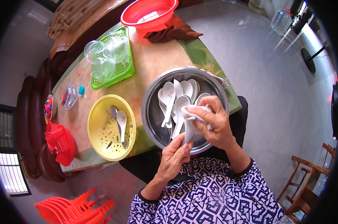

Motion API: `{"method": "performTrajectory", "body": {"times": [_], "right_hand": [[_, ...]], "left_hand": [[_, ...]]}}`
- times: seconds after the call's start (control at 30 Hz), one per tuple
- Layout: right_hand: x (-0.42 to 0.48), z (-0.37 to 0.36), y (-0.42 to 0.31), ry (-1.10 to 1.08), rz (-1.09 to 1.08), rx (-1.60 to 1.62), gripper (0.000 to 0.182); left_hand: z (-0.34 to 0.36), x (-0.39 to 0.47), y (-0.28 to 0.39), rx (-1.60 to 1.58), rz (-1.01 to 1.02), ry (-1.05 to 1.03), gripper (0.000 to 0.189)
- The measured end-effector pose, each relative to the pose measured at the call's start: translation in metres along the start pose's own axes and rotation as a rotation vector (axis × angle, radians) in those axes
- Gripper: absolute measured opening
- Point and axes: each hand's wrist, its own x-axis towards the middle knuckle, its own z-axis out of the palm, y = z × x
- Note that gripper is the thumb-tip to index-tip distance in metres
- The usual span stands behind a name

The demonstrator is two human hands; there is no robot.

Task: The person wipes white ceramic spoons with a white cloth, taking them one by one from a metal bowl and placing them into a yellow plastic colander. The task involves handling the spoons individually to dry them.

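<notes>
My left hand (176,156) grips the handle of a white spoon (189,131), its far end covered by a white cloth (198,113). The cloth is held in my right hand (215,123), wrapped over the spoon. Both hands are over the near side of a round metal basin (155,134), where several white spoons (169,92) with deep bowls lie piled. To the left of the basin stands a yellow perforated colander (97,131). Inside it lie a white spoon with a floral mark (121,120) and a metal spoon (113,112).
A green basket (128,73) holds clear plastic bowls (104,68). Behind lie a red basin (149,23) and a brown cloth (174,33). A red plastic bag (59,142) is at the table's left; stacked red stools (71,210) stand below, a wooden chair (309,179) at right.
</notes>
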Motion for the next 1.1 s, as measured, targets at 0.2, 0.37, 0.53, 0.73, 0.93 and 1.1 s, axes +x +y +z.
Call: {"method": "performTrajectory", "body": {"times": [0.2,0.37,0.53,0.73,0.93,1.1], "right_hand": [[-0.002,-0.003,0.011,0.014,0.056,0.125,0.035],[-0.012,0.002,-0.008,0.002,-0.073,-0.055,0.043],[-0.014,0.006,-0.014,0.015,-0.164,-0.167,0.044],[0.002,-0.005,-0.007,0.048,-0.021,-0.096,0.034],[-0.003,0.003,-0.001,0.162,0.371,0.462,0.026],[-0.013,0.011,-0.006,0.173,0.790,1.055,0.025]], "left_hand": [[0.000,0.000,0.004,-0.052,-0.008,-0.002,0.038],[-0.001,0.005,0.001,-0.113,0.004,0.014,0.035],[-0.007,0.004,-0.006,-0.109,-0.007,-0.012,0.036],[-0.002,0.003,-0.001,-0.076,-0.012,-0.020,0.037],[0.002,0.005,-0.001,-0.162,0.025,-0.057,0.035],[0.008,0.011,-0.004,-0.187,0.095,-0.024,0.029]]}}
